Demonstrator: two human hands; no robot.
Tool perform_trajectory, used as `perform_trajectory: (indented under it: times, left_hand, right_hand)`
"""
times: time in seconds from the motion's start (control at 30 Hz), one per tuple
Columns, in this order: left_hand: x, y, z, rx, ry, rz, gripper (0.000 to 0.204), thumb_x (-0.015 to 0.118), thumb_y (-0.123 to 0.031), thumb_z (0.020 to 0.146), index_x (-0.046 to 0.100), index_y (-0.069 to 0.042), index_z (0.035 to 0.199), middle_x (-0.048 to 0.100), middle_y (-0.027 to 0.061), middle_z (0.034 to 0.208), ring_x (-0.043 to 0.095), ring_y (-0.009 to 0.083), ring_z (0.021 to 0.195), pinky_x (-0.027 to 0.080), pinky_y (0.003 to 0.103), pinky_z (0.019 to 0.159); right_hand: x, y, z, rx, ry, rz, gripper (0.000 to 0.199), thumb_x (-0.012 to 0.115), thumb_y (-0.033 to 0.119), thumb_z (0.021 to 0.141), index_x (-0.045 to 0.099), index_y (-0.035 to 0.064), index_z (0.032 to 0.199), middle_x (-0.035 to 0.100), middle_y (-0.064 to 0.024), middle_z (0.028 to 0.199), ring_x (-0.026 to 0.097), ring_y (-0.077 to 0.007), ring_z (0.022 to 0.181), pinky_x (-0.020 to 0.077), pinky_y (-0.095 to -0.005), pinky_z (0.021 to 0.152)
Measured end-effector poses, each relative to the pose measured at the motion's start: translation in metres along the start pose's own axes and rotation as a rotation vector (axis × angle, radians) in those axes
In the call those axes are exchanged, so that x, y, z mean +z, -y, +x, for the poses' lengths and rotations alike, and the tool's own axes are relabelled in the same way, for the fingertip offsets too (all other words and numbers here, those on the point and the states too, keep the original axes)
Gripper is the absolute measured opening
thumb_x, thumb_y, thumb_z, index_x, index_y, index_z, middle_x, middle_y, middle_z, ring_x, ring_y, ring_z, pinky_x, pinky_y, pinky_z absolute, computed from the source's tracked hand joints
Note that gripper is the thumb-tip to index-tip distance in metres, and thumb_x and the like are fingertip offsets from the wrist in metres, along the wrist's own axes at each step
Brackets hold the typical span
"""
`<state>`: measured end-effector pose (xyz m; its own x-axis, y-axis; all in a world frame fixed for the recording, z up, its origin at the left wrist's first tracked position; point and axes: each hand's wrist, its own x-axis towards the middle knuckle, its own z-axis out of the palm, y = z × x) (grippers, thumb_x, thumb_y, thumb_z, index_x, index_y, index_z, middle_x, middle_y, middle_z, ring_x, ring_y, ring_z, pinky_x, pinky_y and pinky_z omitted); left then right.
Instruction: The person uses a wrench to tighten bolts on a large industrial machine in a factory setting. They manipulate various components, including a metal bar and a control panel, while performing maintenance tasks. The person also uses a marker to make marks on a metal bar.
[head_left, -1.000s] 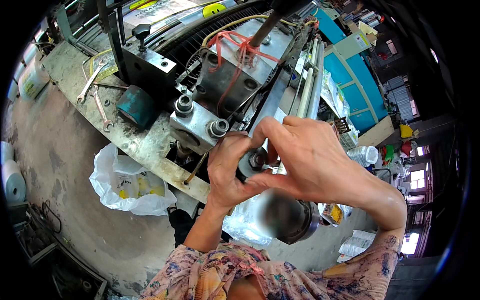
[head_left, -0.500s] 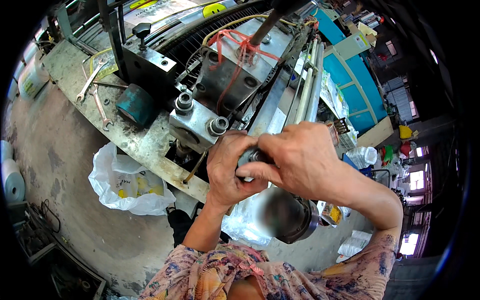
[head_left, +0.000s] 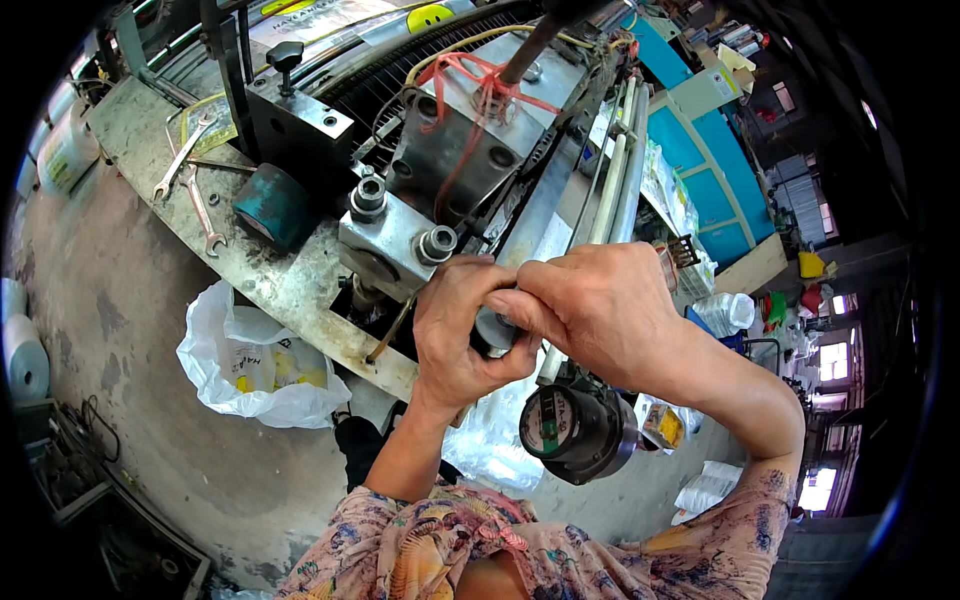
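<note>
R grip: thumb moved up, pinching, obj. unclear; L grip round cyl.; plastic in white bag.

- Two open-ended wrenches, crossed near one another on a worn metal bench plate.
- Teal cylinder, grimy, lying just beside them.
- White plastic bag on the stained concrete floor, mouth open; printed film with yellow patches inside.
- Far left: pale film roll, its dark core facing out.
- Top edge: plastic sheet with yellow smiley face.
- Right: teal cabinet, cream-trimmed; yellow object beyond it, too small to identify.
- Pale sack on floor, lower right.
- Bright window farther back.
</note>
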<state>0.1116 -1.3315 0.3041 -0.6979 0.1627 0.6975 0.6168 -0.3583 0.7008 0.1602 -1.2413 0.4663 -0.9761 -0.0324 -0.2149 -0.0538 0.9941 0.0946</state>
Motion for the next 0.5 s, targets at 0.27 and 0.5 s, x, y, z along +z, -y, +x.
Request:
perform_trajectory:
  times: [0.27,0.5]
  left_hand:
    - [0.001,0.003,-0.002,0.017,-0.012,-0.018,0.050,0.081,-0.026,0.064,0.060,-0.004,0.104,0.063,0.0106,0.094,0.063,0.0338,0.087,0.051,0.040,0.077]
    - [0.000,0.005,-0.004,0.023,0.008,0.007,0.053,0.082,-0.024,0.060,0.061,-0.005,0.105,0.062,0.0128,0.096,0.063,0.0342,0.089,0.050,0.040,0.077]
  right_hand:
    - [-0.011,0.005,-0.002,-0.126,-0.209,0.106,0.035,0.067,0.041,0.083,0.060,0.0065,0.084,0.063,-0.0096,0.067,0.064,-0.0303,0.067,0.0471,-0.0414,0.050]
    - [0.008,0.001,0.001,-0.024,-0.092,0.016,0.035,0.065,0.040,0.086,0.060,0.0073,0.075,0.060,-0.0085,0.062,0.063,-0.0301,0.058,0.0462,-0.0401,0.048]
